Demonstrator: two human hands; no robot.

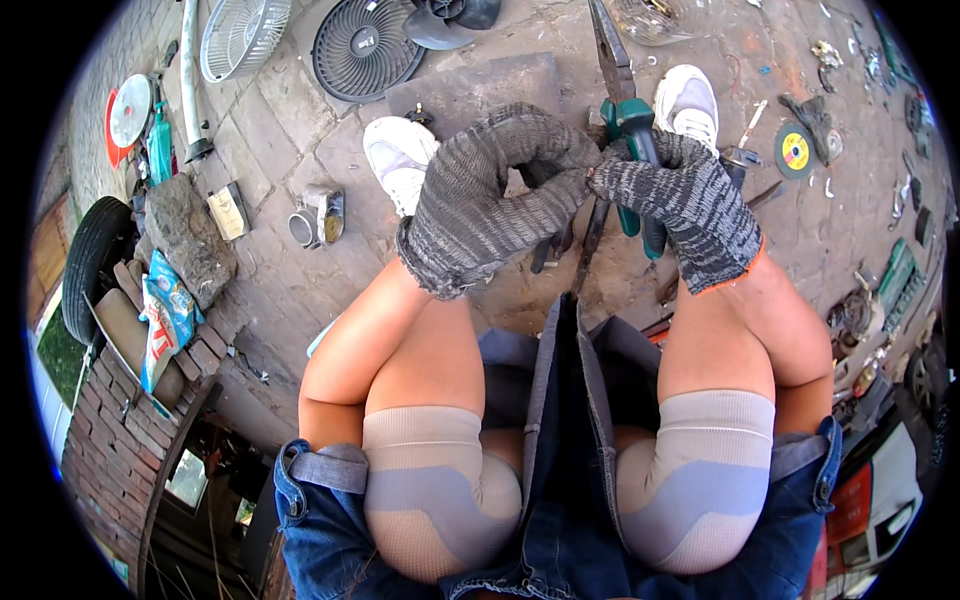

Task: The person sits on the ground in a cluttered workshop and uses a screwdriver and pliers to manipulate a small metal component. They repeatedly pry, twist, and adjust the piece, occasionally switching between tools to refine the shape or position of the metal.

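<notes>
Both of my hands wear grey-and-black knitted gloves and meet over the ground between my shoes. My right hand (695,205) is closed around long-nose pliers (630,115) with green-and-black handles, their jaws pointing away from me. Thumb and fingers of my left hand (490,195) are pinched together against the right hand's fingertips. Whatever sits between them is too small or too hidden to name. Below the hands, a thin dark metal rod (592,245) and other dark metal pieces show, partly covered by the gloves.
Beyond my shoes lie a black round fan grille (367,48), dark fan blades (450,22) and a white fan cage (243,38). Left are a metal cup (303,228), a rock (188,240) and a tyre (97,268). A yellow-centred grinding disc (795,151) lies right, among scattered scrap.
</notes>
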